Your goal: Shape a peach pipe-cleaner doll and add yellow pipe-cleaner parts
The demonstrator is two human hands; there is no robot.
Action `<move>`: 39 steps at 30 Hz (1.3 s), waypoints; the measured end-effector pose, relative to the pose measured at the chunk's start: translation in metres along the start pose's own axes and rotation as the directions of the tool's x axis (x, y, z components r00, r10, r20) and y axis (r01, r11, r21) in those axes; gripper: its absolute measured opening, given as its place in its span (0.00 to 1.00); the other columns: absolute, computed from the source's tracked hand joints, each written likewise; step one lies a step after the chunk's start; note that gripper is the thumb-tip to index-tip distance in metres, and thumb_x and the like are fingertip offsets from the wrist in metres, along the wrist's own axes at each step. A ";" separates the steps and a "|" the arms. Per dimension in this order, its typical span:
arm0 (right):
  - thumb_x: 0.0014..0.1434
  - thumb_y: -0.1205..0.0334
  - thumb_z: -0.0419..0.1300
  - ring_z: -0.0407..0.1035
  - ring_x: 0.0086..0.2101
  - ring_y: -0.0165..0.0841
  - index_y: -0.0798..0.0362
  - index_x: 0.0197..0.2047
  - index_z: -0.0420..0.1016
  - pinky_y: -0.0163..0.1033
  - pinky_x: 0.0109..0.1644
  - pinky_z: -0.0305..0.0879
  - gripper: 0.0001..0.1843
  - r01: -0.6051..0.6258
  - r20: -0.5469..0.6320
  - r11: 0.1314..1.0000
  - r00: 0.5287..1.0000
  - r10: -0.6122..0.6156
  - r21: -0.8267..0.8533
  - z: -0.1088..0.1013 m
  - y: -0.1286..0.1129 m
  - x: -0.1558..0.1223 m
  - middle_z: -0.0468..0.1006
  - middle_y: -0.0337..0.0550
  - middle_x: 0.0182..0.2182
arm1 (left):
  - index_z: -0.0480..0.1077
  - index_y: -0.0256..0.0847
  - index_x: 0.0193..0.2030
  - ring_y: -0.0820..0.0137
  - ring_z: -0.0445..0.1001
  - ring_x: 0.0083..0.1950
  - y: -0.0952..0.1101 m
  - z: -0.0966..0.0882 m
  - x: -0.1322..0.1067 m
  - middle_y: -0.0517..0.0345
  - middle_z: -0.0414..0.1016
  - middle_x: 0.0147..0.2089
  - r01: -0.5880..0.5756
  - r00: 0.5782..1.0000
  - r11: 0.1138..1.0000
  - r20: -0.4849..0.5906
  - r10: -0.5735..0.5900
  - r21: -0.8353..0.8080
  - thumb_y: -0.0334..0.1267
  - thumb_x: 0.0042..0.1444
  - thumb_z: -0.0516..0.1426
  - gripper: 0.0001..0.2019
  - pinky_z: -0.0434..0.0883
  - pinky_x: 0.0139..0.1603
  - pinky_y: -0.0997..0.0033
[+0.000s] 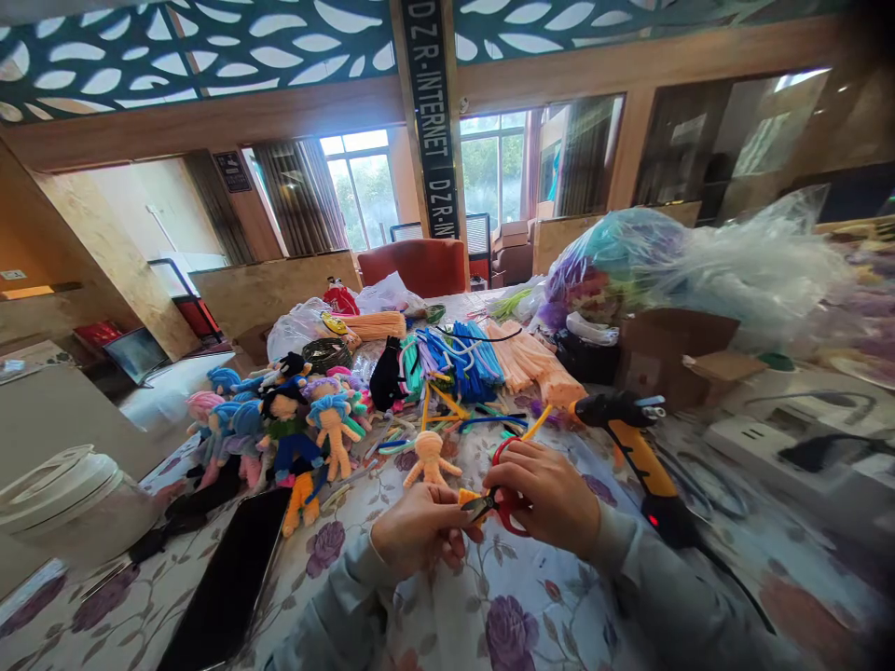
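Observation:
My right hand [542, 494] is closed on a pair of red-handled scissors [507, 513], their dark blades pointing left. Between the fingers of my left hand [423, 527] is a small yellow-orange fuzzy piece [467, 498], and the blades lie against it. Just beyond my hands a plain peach-coloured doll [429, 458] of fuzzy stems lies on the flowered tablecloth. To the left stands a group of small finished-looking dolls, among them one with blue hair [334, 431].
Bundles of blue pipe cleaners [475, 359] and peach pipe cleaners [531, 359] lie farther back. A yellow-and-black glue gun [640, 457] with a lit red light stands at right, its cord trailing. A black phone [227, 578] lies at left, near a white lidded container [74, 503].

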State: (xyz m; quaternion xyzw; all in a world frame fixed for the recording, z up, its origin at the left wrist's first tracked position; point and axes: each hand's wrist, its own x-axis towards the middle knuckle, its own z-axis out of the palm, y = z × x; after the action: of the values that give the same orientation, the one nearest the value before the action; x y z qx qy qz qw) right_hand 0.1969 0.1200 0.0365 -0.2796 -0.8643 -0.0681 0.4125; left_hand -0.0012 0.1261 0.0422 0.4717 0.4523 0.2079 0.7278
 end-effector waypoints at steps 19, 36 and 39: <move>0.50 0.76 0.52 0.68 0.32 0.34 0.50 0.38 0.69 0.39 0.37 0.65 0.15 -0.083 -0.111 0.993 0.990 0.092 0.081 0.000 -0.004 0.004 0.76 0.41 0.29 | 0.71 0.33 0.21 0.81 0.62 0.14 -0.002 0.007 0.002 0.58 0.72 0.20 -0.093 0.994 0.996 -0.052 0.093 0.006 0.38 0.37 0.66 0.11 0.56 0.13 0.81; 0.48 0.60 0.66 0.67 0.25 0.28 0.52 0.35 0.65 0.34 0.29 0.65 0.15 -0.562 0.284 0.334 0.743 0.606 0.757 0.012 -0.010 0.007 0.71 0.35 0.26 | 0.73 0.32 0.25 0.81 0.63 0.15 -0.003 0.009 0.003 0.57 0.74 0.22 -0.165 0.985 0.984 -0.068 0.161 -0.062 0.39 0.40 0.66 0.11 0.62 0.14 0.80; 0.48 0.60 0.66 0.66 0.25 0.28 0.53 0.35 0.65 0.34 0.29 0.64 0.15 -0.560 0.257 0.362 0.743 0.618 0.745 0.012 -0.010 0.007 0.71 0.35 0.25 | 0.74 0.32 0.26 0.82 0.62 0.15 -0.004 0.008 0.004 0.56 0.74 0.24 -0.151 0.988 0.985 -0.038 0.148 -0.085 0.41 0.40 0.66 0.12 0.62 0.15 0.81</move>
State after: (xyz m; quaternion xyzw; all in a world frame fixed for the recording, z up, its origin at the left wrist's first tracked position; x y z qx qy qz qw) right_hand 0.1799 0.1188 0.0356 -0.3566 -0.6288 0.4600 0.5156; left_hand 0.0072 0.1232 0.0374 0.4689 0.4173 0.2890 0.7228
